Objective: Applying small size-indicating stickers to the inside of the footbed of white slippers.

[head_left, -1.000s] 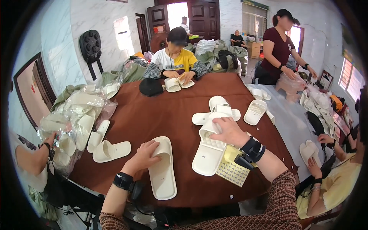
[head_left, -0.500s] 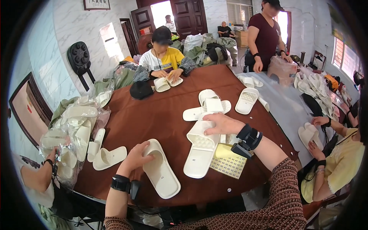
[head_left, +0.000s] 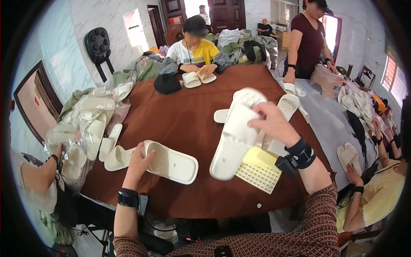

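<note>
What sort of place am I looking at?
Probably a small slipper workshop: white slippers on and above a brown-covered table, plastic-wrapped slippers heaped at its left, and a person across it handling another pair.

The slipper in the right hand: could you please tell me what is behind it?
Behind the slipper in the right hand, one end of a white slipper shows at left and white slipper parts at right; what lies directly behind is covered.

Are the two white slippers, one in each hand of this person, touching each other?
Apart. The head view shows a strip of brown tablecloth between the left-hand slipper and the right-hand slipper.
</note>
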`<state>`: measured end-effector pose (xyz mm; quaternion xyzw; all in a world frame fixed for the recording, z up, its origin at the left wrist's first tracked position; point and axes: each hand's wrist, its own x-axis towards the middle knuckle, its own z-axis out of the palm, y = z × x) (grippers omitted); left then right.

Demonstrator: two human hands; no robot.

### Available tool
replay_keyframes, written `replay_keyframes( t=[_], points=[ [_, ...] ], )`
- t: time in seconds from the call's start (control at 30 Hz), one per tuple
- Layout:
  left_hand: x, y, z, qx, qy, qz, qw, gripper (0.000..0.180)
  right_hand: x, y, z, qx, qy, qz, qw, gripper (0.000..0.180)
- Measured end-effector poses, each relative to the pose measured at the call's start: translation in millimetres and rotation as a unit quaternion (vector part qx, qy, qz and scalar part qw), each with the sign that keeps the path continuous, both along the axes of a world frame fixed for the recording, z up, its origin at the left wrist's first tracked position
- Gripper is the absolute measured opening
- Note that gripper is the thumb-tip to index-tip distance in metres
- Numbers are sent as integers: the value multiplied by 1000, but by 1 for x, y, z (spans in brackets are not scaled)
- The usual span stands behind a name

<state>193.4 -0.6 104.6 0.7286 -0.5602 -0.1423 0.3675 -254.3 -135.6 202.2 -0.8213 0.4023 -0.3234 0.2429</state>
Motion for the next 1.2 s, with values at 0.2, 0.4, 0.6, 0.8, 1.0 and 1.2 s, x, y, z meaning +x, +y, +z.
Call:
replay_keyframes(
  t=[0.2, 0.4, 0.6, 0.8, 1.0, 1.2],
  points=[
    [0, 4, -13, -19, -81, 28, 996, 79, -8, -12, 3, -45, -275, -60, 958, 18],
    [-20, 9, 16, 61, 189, 51, 979, 73, 8, 3, -21, 143, -231, -56, 961, 14],
    [-26, 32, 20, -20, 320, 38, 946, 66, 41, 8, -58, 202, -163, -57, 964, 18],
    [-56, 54, 34, -72, 369, 30, 926, 50, 49, 4, -66, 240, -196, -6, 951, 23],
    [-76, 61, 3, -190, 212, -48, 958, 52, 79, 27, -74, 313, -197, 60, 927, 23],
    [-106, 81, 19, -159, 0, -7, 987, 51, 89, 39, -74, 356, -245, 92, 897, 18]
  ],
)
